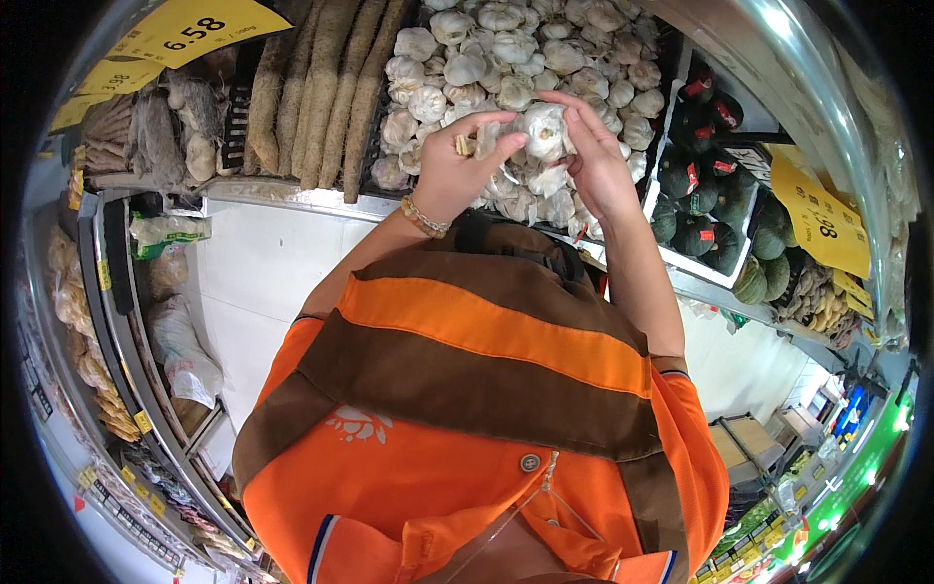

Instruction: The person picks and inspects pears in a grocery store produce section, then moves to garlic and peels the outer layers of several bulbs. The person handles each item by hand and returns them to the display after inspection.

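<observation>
Above a heap of garlic bulbs [511,44] at the top middle, my right hand [598,157] grips a white garlic bulb [546,131] from its right side. My left hand [463,157], with a beaded bracelet at the wrist, has papery garlic skin and what looks like a stem piece [481,139] between its fingers. The left thumb reaches close to the bulb; whether it touches cannot be told. Loose skins and more bulbs lie below the hands, partly hidden by them.
Long brown yams [321,95] lie left of the garlic, with other roots [157,131] beyond. On the right, dark green squashes [700,197] sit in a white-edged tray. A metal shelf edge [292,198] runs before me. Yellow price cards [821,219] stand at both sides.
</observation>
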`<action>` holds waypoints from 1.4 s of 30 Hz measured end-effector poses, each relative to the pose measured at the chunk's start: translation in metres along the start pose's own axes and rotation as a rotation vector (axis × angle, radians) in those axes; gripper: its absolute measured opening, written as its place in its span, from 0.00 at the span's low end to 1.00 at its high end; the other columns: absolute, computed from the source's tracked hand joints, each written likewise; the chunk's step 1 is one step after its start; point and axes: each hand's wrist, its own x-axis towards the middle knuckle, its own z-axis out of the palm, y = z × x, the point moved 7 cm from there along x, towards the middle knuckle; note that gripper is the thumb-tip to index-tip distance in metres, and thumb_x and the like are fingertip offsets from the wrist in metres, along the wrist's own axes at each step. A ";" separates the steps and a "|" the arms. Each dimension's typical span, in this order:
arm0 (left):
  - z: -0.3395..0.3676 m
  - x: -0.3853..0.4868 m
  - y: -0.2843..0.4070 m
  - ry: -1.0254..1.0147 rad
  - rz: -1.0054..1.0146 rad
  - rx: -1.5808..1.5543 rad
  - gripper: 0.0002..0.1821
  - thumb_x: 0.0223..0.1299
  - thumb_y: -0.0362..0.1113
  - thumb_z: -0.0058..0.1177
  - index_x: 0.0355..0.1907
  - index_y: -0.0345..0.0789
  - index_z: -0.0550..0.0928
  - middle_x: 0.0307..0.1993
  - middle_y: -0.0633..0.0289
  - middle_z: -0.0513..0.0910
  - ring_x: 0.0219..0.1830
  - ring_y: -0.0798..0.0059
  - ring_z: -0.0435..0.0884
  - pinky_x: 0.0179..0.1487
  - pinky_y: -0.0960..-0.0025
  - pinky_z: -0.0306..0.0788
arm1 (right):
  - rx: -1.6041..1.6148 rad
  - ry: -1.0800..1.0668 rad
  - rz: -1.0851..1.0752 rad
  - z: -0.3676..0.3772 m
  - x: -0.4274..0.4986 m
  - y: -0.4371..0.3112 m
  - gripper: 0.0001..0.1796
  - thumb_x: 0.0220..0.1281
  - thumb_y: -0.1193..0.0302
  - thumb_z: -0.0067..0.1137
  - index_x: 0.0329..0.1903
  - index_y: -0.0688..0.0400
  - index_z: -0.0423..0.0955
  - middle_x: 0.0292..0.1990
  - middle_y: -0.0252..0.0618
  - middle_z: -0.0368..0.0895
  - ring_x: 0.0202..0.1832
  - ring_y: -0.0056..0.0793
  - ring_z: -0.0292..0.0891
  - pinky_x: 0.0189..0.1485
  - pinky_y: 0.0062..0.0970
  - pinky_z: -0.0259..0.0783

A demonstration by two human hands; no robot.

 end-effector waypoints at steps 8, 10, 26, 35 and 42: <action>0.009 -0.004 0.027 -0.061 0.202 0.116 0.20 0.59 0.38 0.72 0.51 0.31 0.86 0.41 0.60 0.90 0.42 0.83 0.84 0.48 0.74 0.78 | -0.119 -0.132 -0.094 0.012 -0.030 -0.010 0.29 0.79 0.61 0.47 0.77 0.58 0.61 0.63 0.34 0.72 0.52 0.17 0.70 0.45 0.21 0.70; 0.008 -0.003 0.028 -0.093 0.198 0.145 0.19 0.59 0.38 0.72 0.50 0.31 0.86 0.39 0.61 0.90 0.39 0.84 0.83 0.44 0.74 0.78 | -0.267 -0.214 -0.152 0.014 -0.038 -0.014 0.37 0.71 0.73 0.58 0.79 0.58 0.56 0.63 0.35 0.71 0.53 0.17 0.70 0.47 0.19 0.72; 0.019 -0.022 0.044 -0.312 0.645 0.408 0.21 0.47 0.22 0.69 0.47 0.35 0.87 0.36 0.58 0.86 0.34 0.68 0.85 0.37 0.70 0.76 | -0.483 -0.179 -0.097 0.011 -0.037 0.007 0.37 0.55 0.69 0.77 0.67 0.60 0.70 0.45 0.35 0.79 0.43 0.19 0.71 0.46 0.21 0.72; 0.008 -0.013 0.036 -0.107 0.426 0.242 0.07 0.59 0.26 0.66 0.40 0.31 0.84 0.33 0.60 0.85 0.34 0.76 0.83 0.38 0.72 0.76 | -0.281 -0.212 0.026 0.020 -0.041 0.016 0.38 0.57 0.84 0.71 0.69 0.60 0.66 0.54 0.29 0.76 0.55 0.18 0.72 0.57 0.22 0.72; -0.008 -0.004 0.012 -0.096 -0.073 -0.151 0.07 0.71 0.35 0.59 0.40 0.33 0.81 0.28 0.66 0.81 0.29 0.80 0.78 0.36 0.73 0.73 | -0.045 -0.234 0.082 0.028 -0.049 0.016 0.39 0.57 0.84 0.70 0.70 0.57 0.66 0.58 0.29 0.74 0.58 0.18 0.72 0.61 0.22 0.71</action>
